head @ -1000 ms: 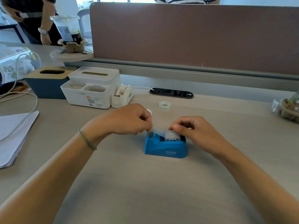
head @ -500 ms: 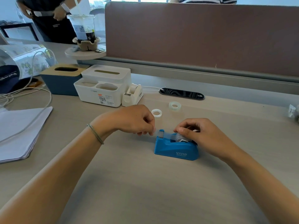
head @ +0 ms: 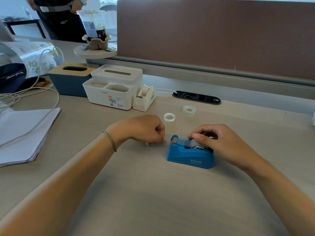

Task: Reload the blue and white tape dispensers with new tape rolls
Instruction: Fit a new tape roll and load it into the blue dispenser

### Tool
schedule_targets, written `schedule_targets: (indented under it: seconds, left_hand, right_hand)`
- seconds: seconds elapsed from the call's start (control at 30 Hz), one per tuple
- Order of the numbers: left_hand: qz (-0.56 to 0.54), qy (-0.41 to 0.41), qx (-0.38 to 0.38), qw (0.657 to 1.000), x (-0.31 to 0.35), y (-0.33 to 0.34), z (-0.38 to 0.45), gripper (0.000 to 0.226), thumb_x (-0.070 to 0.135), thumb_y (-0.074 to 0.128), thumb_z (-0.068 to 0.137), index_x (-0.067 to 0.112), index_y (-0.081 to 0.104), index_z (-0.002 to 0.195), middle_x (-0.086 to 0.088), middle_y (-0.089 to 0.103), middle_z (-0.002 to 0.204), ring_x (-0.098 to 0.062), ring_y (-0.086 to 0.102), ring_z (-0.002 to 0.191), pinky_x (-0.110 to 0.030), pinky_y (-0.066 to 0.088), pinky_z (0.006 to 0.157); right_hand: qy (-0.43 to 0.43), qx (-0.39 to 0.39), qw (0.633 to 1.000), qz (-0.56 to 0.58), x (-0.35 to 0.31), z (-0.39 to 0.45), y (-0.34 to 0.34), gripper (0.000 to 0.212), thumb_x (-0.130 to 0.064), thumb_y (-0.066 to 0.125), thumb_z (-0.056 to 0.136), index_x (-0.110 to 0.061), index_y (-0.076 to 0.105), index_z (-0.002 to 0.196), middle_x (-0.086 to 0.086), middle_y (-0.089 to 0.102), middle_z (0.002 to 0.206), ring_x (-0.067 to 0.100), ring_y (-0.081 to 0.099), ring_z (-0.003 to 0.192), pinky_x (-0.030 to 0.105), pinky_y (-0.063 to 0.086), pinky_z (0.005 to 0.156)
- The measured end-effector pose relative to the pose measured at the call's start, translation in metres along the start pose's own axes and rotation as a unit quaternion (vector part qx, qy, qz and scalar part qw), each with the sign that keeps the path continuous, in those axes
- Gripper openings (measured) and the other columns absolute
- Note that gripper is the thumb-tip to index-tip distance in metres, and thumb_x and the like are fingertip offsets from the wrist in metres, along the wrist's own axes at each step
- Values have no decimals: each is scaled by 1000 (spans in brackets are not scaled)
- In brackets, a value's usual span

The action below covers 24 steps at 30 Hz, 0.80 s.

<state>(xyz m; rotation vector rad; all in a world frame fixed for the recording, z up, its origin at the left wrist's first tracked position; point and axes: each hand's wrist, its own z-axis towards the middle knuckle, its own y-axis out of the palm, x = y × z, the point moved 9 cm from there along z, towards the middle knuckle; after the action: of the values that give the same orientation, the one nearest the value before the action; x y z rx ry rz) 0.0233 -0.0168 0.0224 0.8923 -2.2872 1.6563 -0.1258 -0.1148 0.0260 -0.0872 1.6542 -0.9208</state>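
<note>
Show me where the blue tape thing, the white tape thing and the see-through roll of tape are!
blue tape dispenser [head: 190, 156], head view, front side wall.
white tape dispenser [head: 144, 99], head view, its side.
clear tape roll [head: 189, 110], head view, top ring.

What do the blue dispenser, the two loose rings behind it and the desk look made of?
Blue dispenser: likely moulded plastic, matte, raised lettering on its side.
Nearer ring: opaque white, probably a bare plastic core.
Farther ring: translucent, glossy, apparently clear tape.
Desk: pale wood-grain, probably laminate, low sheen.
</note>
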Motion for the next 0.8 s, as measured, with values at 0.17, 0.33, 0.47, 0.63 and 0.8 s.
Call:
schedule_targets:
  seconds: [0.17,0.33,0.47,0.63,0.8]
  left_hand:
    - [-96,21,-3,995,12,-7,-6,21,17,53,97,15,71,87,0,62,70,-11,58,65,-22,45,59]
    - [-100,4,-46,994,12,11,0,26,10,48,95,17,69,82,0,60,67,-10,55,59,-24,43,61]
    - [-125,-3,-52,991,5,15,3,30,3,44,92,17,68,79,0,62,65,-10,58,59,-24,44,61]
    - [-99,-7,-69,993,1,18,2,27,5,45,94,17,68,89,-1,65,70,-11,60,63,-23,44,60]
    - [3,21,2,1000,8,-6,-4,41,42,69,89,33,58,128,11,68,114,-9,69,85,-29,57,82]
  right_hand:
    - [4,-7,1000,2,-1,0,1,18,-33,59,99,-34,76,98,-23,74,92,0,67,91,33,60,87]
    - [-3,-5,1000,8,-4,-2,-1,19,-32,58,100,-35,77,96,-20,76,92,2,68,89,29,57,83]
    - [0,-3,1000,9,-4,-2,0,19,-33,58,100,-34,77,96,-21,75,92,2,68,89,29,57,85]
    - [7,-16,1000,-10,-2,-1,-1,14,-36,61,97,-37,75,100,-22,74,96,0,67,94,34,59,90]
    - [20,-78,988,-130,4,-6,-8,60,-72,78,64,-45,66,115,-24,68,107,-3,63,95,22,51,80]
